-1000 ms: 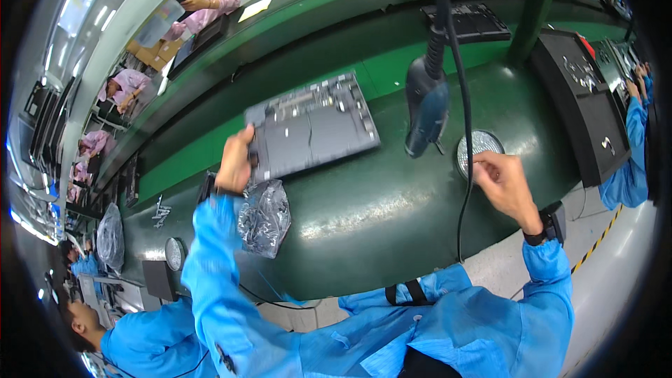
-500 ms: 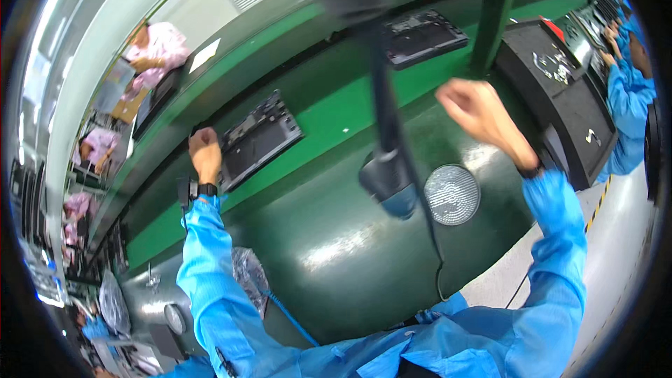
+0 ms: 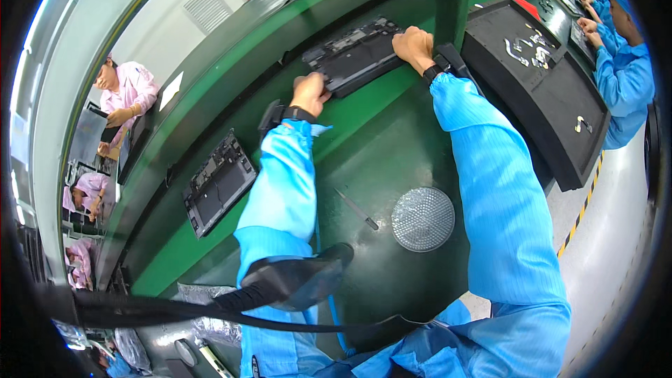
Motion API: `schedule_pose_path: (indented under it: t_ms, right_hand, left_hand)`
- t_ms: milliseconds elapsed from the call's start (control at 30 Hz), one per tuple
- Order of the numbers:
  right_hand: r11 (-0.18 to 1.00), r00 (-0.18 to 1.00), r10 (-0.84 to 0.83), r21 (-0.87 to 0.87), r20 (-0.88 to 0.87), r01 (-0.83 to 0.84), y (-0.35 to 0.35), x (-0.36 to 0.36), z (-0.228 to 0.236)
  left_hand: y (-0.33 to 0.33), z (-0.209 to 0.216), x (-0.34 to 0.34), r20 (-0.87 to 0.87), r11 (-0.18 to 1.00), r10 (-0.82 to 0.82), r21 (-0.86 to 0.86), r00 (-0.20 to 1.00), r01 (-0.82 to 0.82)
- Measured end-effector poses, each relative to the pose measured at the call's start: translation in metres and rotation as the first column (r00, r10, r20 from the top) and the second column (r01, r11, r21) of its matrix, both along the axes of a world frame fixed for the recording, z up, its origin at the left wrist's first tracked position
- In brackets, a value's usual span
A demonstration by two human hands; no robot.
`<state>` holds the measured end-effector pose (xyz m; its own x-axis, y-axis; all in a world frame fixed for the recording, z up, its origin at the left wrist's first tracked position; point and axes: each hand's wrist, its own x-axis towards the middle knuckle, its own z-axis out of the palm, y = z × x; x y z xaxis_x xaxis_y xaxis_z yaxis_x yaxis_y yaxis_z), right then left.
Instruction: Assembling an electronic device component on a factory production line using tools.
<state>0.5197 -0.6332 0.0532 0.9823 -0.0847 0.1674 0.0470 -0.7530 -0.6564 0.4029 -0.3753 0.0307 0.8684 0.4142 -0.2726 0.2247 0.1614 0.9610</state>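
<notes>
An opened black laptop base (image 3: 360, 61), with circuit parts along its far side, lies at the far middle of the green bench. My left hand (image 3: 310, 94) is closed on its left near corner, the thumb along the edge. At its right end, my right hand (image 3: 414, 47) grips the corner, fingers curled and partly hidden. A second laptop base (image 3: 220, 185) of the same kind lies to the left, beside my left sleeve, untouched. Between my forearms are a dimpled round metal dish (image 3: 423, 219) and a thin pen-like tool (image 3: 357, 210).
A black cable with a dark bulky head (image 3: 301, 281) crosses low over my left sleeve. A green post (image 3: 451, 7) stands beyond my right hand. Black trays (image 3: 560, 115) with small parts stand at right. Clear plastic bags (image 3: 210, 315) lie lower left. Co-workers sit left and right.
My left hand has moved from beside the left laptop base to the farther one, and my right hand has reached it too. The view has shifted; the dark cable now hangs lower left.
</notes>
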Motion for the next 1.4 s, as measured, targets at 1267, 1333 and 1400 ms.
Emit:
schedule_pose_path:
  t_ms: [1267,1333,1400]
  right_hand:
    - [0.530,0.533,0.840,0.366,-0.104,-0.765,-0.066,-0.450,0.010]
    - [0.532,0.541,0.835,0.397,-0.101,-0.748,-0.062,-0.451,0.010]
    - [0.505,0.510,0.855,0.380,-0.095,-0.775,-0.053,-0.449,0.014]
  left_hand:
    - [0.040,0.019,-0.575,0.029,0.174,0.268,0.982,0.963,-0.078]
    - [0.039,0.020,-0.575,-0.013,0.330,0.268,0.940,0.963,-0.079]
    - [0.042,0.016,-0.576,0.018,0.304,0.245,0.948,0.969,-0.094]
